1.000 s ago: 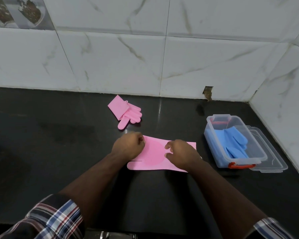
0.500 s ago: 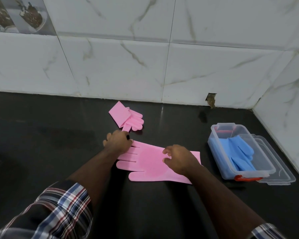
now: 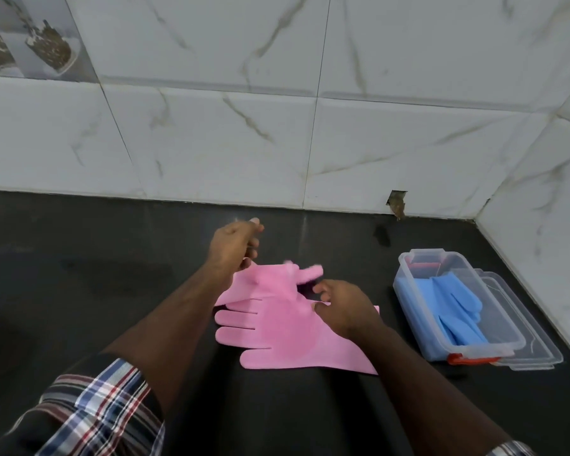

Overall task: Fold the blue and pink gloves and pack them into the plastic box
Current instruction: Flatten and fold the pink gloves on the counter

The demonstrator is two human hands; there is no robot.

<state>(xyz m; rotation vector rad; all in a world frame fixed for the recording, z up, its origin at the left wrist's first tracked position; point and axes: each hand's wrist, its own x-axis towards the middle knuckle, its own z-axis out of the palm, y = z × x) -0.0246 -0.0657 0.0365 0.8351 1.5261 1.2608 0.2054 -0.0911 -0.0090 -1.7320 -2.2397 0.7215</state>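
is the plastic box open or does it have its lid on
Open. The plastic box has no lid on; blue gloves show inside from above, and the clear lid lies beside it on the counter.

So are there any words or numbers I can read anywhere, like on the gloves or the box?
None: no words, numbers or brand marks can be read anywhere.
Pink gloves: plain, no print visible.
Blue gloves: plain.
Plastic box and its lid: clear, no label visible.
Decorated tile on the wall: a picture only, no letters.
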